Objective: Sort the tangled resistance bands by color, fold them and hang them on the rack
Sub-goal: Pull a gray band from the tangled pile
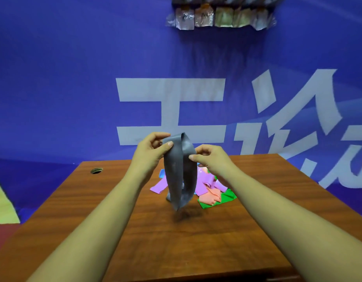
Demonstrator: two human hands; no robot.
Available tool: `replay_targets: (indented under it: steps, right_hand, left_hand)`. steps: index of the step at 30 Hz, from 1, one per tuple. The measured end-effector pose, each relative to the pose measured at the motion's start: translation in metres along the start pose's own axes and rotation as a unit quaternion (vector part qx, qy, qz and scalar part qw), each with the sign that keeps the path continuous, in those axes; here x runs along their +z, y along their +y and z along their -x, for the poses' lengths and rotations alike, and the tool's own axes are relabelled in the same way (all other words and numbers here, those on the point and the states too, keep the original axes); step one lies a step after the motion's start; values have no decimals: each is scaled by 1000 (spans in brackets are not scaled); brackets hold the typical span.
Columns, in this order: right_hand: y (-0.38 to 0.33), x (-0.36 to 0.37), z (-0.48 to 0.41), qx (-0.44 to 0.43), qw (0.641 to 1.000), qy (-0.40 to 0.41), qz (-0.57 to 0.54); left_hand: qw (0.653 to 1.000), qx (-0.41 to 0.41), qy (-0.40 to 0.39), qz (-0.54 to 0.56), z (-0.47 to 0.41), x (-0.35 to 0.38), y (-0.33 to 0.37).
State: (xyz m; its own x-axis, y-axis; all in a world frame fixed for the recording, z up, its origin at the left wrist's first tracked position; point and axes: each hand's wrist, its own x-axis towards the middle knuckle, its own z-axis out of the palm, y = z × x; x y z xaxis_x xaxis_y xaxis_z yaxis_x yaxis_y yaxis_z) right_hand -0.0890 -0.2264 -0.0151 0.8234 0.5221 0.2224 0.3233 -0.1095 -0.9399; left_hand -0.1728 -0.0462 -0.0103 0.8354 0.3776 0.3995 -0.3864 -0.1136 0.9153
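A grey resistance band [179, 171] hangs as a loop above the wooden table [135, 231]. My left hand [153, 148] pinches its top left edge and my right hand [210, 157] pinches its right side, both at about the same height. The band's bottom dangles just over the tabletop. Behind it lies a tangled pile of bands: purple [202, 182], salmon [211, 197], green [222, 199] and a bit of blue [162, 173]. At the top of the view a rack [220, 17] on the wall carries several plastic packets.
A blue banner with large white characters [170, 110] covers the wall behind the table. A cable hole [96, 170] sits at the table's far left corner. Red and yellow floor [3, 216] shows at the left.
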Motion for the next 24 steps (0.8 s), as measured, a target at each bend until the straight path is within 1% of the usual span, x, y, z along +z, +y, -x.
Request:
replay_targets:
  steps: [2, 4, 5, 6, 8, 10, 13, 15, 17, 20, 22, 24]
  right_hand:
    - [-5, 2, 6, 30, 995, -27, -89]
    - [-13, 1, 10, 75, 978, -67, -183]
    - [-17, 0, 12, 85, 972, -80, -203]
    - [-20, -1, 13, 83, 972, -86, -201]
    - [-22, -1, 14, 66, 983, -78, -153]
    - [-22, -1, 13, 53, 993, -47, -97]
    - [-21, -4, 11, 33, 995, -16, -91]
    - [-24, -6, 12, 6, 998, -9, -62]
    - [-29, -7, 18, -28, 999, -22, 7]
    - [-45, -8, 25, -76, 988, -67, 114]
    - [-53, -9, 25, -108, 978, -86, 157]
    - [-59, -10, 23, -127, 971, -78, 186]
  left_hand:
    - [1000, -2, -23, 21, 2, -2, 6]
    - [998, -3, -56, 25, 4, -2, 11]
    - [997, -5, -75, 25, 6, -1, 12]
    - [995, -10, -93, 25, 9, -1, 12]
    - [993, -13, -116, 23, 14, 0, 11]
    - [993, -20, -117, 24, 19, -1, 8]
    - [993, -59, -106, 16, 24, -3, 1]
    - [992, -95, -83, -1, 26, -2, -6]
    - [991, -112, -68, -26, 30, 1, -11]
    - [986, -89, -103, -92, 37, 8, -16]
    - [987, -80, -108, -85, 40, 13, -17]
    - [992, -62, -81, -79, 41, 16, -15]
